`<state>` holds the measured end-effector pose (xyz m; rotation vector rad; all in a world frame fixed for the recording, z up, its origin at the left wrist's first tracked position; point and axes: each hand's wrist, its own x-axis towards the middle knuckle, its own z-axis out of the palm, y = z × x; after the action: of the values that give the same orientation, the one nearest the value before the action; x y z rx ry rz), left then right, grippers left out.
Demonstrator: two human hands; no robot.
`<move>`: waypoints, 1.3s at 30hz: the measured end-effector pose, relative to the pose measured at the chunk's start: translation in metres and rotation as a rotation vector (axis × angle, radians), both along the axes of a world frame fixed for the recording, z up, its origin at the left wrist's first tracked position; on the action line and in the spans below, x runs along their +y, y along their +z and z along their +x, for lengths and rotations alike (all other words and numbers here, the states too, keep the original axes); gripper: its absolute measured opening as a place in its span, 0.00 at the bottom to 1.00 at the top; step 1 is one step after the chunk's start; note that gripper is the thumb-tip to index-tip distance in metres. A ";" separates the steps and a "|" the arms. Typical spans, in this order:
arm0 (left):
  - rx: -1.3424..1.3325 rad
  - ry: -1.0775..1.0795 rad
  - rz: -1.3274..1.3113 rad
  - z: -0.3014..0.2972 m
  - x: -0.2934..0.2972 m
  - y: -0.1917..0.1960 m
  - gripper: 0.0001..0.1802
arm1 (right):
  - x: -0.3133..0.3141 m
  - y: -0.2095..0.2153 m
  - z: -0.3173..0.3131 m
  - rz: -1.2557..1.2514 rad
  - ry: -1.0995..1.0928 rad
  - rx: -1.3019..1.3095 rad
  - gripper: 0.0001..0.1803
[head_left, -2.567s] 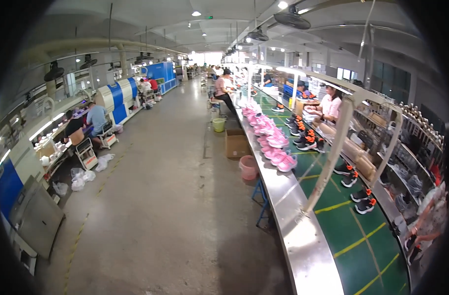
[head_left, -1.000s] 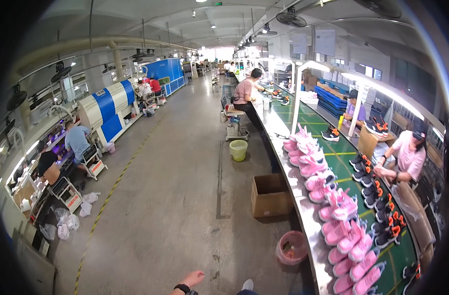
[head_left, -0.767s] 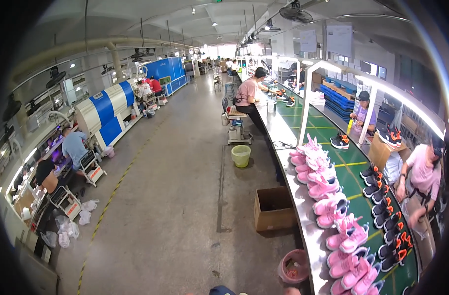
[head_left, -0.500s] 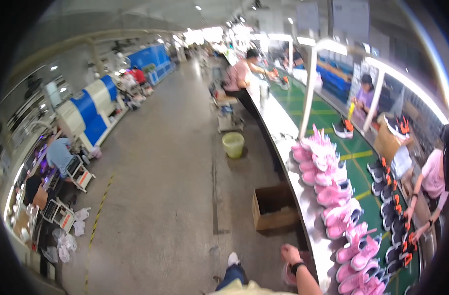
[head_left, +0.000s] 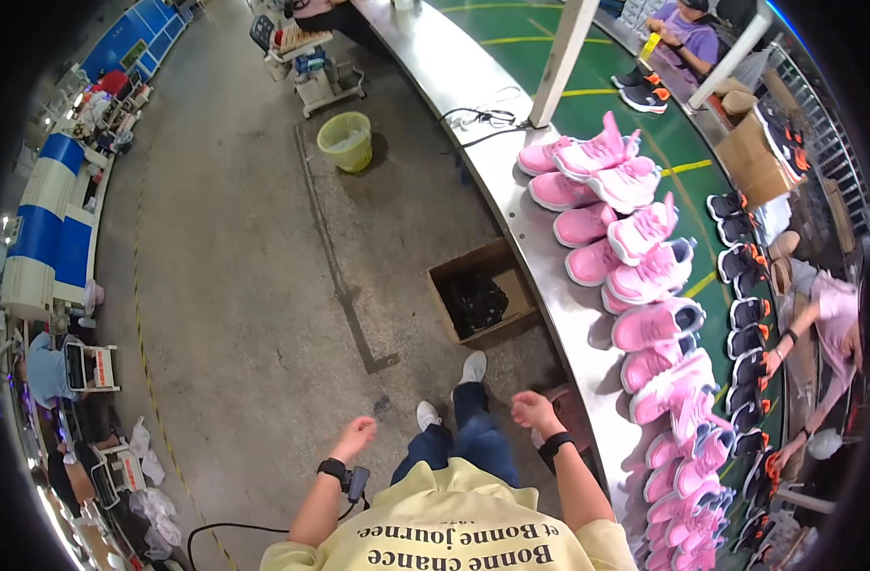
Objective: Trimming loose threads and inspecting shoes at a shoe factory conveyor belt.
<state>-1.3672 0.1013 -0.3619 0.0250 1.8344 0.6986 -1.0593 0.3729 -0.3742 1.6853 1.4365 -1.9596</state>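
My left hand (head_left: 356,435) is over the concrete floor, its fingers loosely curled and nothing visible in them. My right hand (head_left: 535,411) is beside the metal table edge, loosely closed with nothing showing in it. Both wrists wear black bands, and a small dark box with a cable (head_left: 357,483) is at the left wrist. Nearest to my right hand is the long row of pink sneakers (head_left: 635,381), piled along the metal ledge and green belt. Neither hand touches them. Black sneakers with orange parts (head_left: 747,343) line the belt's far side.
An open cardboard box (head_left: 483,290) with dark contents stands on the floor against the table. Further ahead are a yellow bin (head_left: 345,141) and a small cart (head_left: 326,86). A white post (head_left: 563,62) rises from the ledge. Co-workers sit across the belt; machines (head_left: 49,214) line the left.
My view has tilted down, bringing my left hand and both shoes into sight. My right hand still hangs by the table, and I am slightly further along the sneaker row.
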 end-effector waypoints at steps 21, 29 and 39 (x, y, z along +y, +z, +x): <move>0.279 -0.950 -0.349 0.015 0.132 -0.193 0.35 | 0.229 -0.405 -0.220 0.506 0.977 -0.306 0.13; 0.413 -0.776 -0.240 -0.036 0.152 -0.186 0.24 | 0.218 -0.530 -0.270 1.173 0.976 -0.066 0.20; 0.311 -0.755 -0.266 -0.052 0.159 -0.188 0.27 | 0.191 -0.591 -0.249 0.564 1.073 -0.365 0.27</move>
<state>-1.4194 0.2604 -0.5502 0.6461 1.9955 -0.0883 -1.3087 0.5641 -0.9650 0.9171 2.1694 -0.6813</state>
